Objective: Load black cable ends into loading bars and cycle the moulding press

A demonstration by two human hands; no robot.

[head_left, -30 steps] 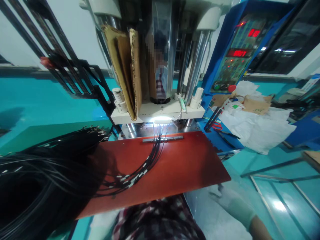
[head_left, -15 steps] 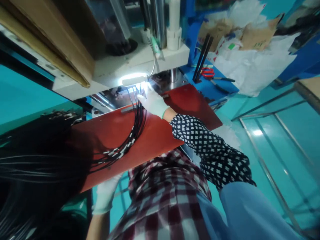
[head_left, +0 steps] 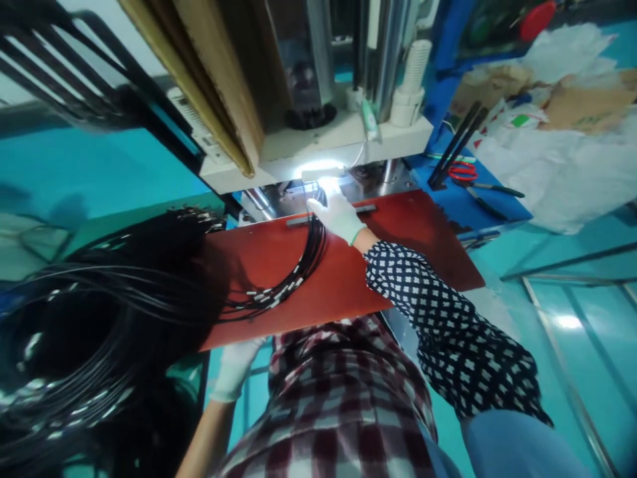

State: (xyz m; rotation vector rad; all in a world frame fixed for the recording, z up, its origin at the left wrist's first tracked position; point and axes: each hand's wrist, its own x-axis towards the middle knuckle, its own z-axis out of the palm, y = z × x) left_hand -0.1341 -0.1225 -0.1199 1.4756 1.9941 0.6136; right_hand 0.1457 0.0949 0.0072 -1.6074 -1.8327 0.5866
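Note:
My right hand point(head_left: 339, 214), in a white glove, reaches to the lit front of the machine. Its thumb and fingers are closed about the upper end of a bundle of black cables point(head_left: 312, 242); glare hides the fingertips. The cables bend down and left across a red-brown board point(head_left: 348, 279), with white marks along them. My left hand point(head_left: 237, 364), also gloved, is below the board's front edge at the left. Its fingers are hidden beneath the board, so their grip does not show.
A large heap of coiled black cables point(head_left: 124, 292) lies at the left. A bright lamp point(head_left: 321, 174) sits under the machine's pale plate point(head_left: 279, 156). Red-handled pliers point(head_left: 480, 189) lie on a blue shelf point(head_left: 502, 199) at the right, beside white bags point(head_left: 542, 159).
The view has swung left, so the machine and board appear farther right and more of the cable heap shows. My right hand stays at the cable ends, my left below the board.

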